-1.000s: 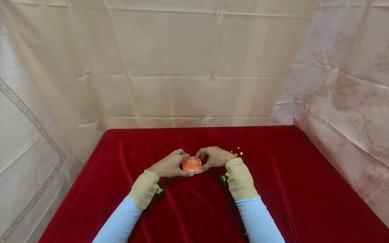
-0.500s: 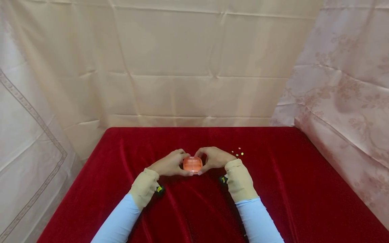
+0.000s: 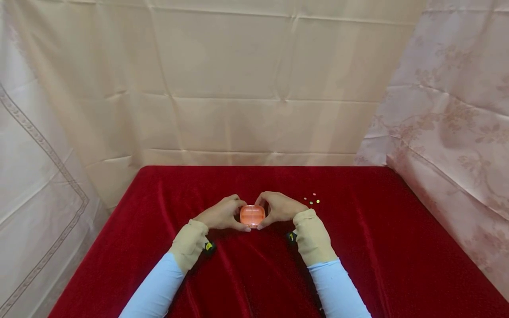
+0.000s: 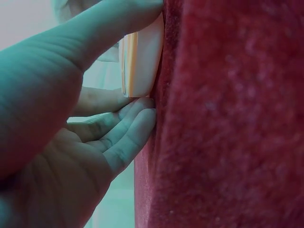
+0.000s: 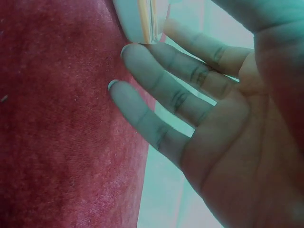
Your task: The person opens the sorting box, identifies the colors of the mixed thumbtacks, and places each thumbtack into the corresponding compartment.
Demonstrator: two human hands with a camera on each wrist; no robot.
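Observation:
A small orange box (image 3: 252, 216) with a clear lid and inner dividers rests on the red cloth, between the two hands. My left hand (image 3: 223, 213) grips its left side, thumb at the near edge and fingers at the far side. My right hand (image 3: 281, 206) grips the right side in the same way. In the left wrist view the box (image 4: 145, 59) shows edge-on, its base against the cloth, beside my left hand (image 4: 71, 128). The right wrist view has the box's end (image 5: 135, 21) at the fingertips of my right hand (image 5: 204, 109).
Several tiny pale and yellow pieces (image 3: 317, 201) lie on the red cloth (image 3: 358, 229), beyond my right wrist. A beige curtain (image 3: 238, 88) hangs behind the table, with patterned cloth (image 3: 449, 110) on the right and whitish cloth (image 3: 36, 176) on the left.
The right thumb has shifted slightly left along the box's near edge. Both hands stay around the box, and the whole head view has moved slightly.

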